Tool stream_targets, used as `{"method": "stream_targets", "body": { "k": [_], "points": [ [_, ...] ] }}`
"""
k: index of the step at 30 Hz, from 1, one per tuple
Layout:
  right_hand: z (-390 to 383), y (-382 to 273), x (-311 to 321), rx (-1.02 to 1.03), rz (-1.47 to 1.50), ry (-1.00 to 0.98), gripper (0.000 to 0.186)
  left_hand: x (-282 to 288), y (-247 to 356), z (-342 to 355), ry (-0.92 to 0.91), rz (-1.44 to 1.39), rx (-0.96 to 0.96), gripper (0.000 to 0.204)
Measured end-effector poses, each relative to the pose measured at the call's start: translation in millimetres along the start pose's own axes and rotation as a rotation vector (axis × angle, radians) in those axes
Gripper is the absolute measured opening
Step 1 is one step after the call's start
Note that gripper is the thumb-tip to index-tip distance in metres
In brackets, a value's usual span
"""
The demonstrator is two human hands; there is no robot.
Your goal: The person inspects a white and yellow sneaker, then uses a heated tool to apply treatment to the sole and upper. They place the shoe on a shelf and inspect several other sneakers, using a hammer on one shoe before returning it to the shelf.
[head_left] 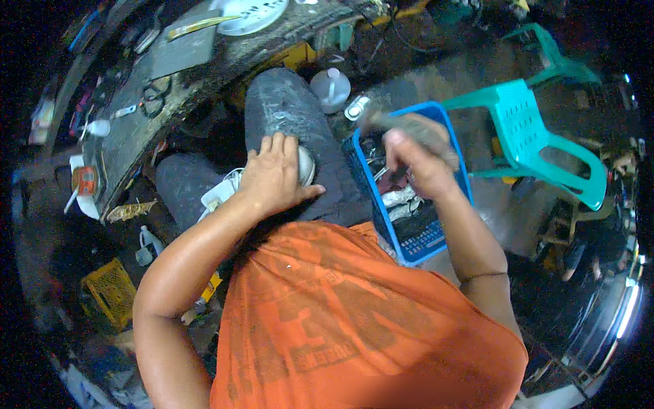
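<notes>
A pale shoe [306, 165] with a grey, rounded end and white laces lies across my lap, mostly covered by my left hand [274, 174]. That hand grips it from above, fingers together and the thumb out to the right. My right hand [424, 170] is raised over a blue plastic basket [413, 258]. Its fingers are closed around a grey-brown tool [426, 136], too smeared by motion for its kind to show. Cloth and other mixed items lie in the basket below.
A worn workbench [136, 146] at the left carries scissors [155, 99], a knife [204, 26] and a round white lid [255, 15]. A clear jug [331, 90] stands beyond my knee. To the right are a turquoise chair [521, 129] and another person [593, 255]. A yellow crate [111, 292] sits lower left.
</notes>
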State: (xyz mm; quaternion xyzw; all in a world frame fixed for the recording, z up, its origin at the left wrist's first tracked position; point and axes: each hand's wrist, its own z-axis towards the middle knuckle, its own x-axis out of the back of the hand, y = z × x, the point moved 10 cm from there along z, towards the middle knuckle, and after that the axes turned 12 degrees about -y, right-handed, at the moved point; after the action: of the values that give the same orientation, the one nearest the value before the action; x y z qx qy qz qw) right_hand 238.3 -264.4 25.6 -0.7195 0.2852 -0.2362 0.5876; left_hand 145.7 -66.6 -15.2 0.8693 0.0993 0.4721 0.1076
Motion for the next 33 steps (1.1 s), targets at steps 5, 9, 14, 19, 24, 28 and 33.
{"method": "stream_targets", "body": {
  "k": [5, 9, 14, 19, 24, 28, 33],
  "points": [
    [7, 62, -45, -0.061, -0.327, -0.127, 0.046, -12, -8, 14, 0.008, -0.032, -0.130, 0.083],
    [21, 62, -60, 0.249, -0.464, -0.114, 0.042, -14, -9, 17, -0.017, -0.057, -0.188, 0.081],
    [32, 55, -74, 0.386, -0.636, -0.105, 0.043, -12, -11, 24, -0.112, -0.171, -0.278, 0.083],
    [38, 56, -71, 0.343, -0.604, -0.096, 0.042, -12, -15, 30, -0.124, -0.234, -0.327, 0.084],
    [33, 66, -78, 0.194, -0.501, -0.083, 0.036, -15, -19, 36, -0.148, -0.269, -0.337, 0.082],
    [29, 81, -81, 0.043, -0.373, -0.052, 0.035, -19, -22, 39, -0.143, -0.248, -0.302, 0.079],
    [35, 80, -85, 0.101, -0.595, -0.117, 0.035, -24, -22, 41, -0.105, -0.169, -0.274, 0.079]
  ]
}}
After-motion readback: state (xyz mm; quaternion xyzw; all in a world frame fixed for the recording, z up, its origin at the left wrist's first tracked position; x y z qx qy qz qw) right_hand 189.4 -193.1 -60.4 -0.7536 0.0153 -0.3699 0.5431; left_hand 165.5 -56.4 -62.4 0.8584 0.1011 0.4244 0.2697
